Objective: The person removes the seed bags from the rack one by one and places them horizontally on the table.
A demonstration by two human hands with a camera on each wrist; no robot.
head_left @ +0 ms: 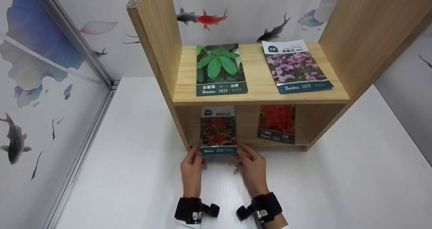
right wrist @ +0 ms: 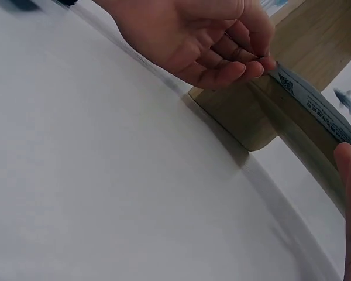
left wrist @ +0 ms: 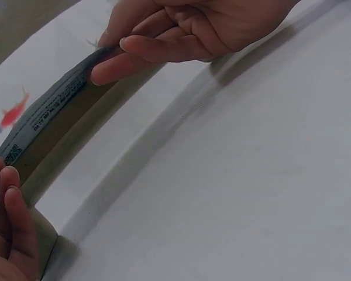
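A seed packet [head_left: 218, 129] with red flowers on its front stands upright at the left opening of the wooden shelf's [head_left: 260, 95] lower compartment. My left hand [head_left: 195, 156] pinches its bottom left corner and my right hand [head_left: 240, 154] pinches its bottom right corner. In the left wrist view the left hand [left wrist: 102, 52] grips the packet's edge [left wrist: 47, 111], thumb above and fingers below. In the right wrist view the right hand [right wrist: 263, 61] pinches the packet's corner [right wrist: 316, 105] next to the shelf's bottom board [right wrist: 245, 123].
A green-leaf packet [head_left: 220, 68] and a purple-flower packet [head_left: 297, 67] lie flat on the upper shelf. Another red-flower packet [head_left: 276, 122] leans inside the lower compartment's right side. The shelf stands on a white table [head_left: 337, 181]. A fish-patterned panel [head_left: 40, 104] borders the table's left side.
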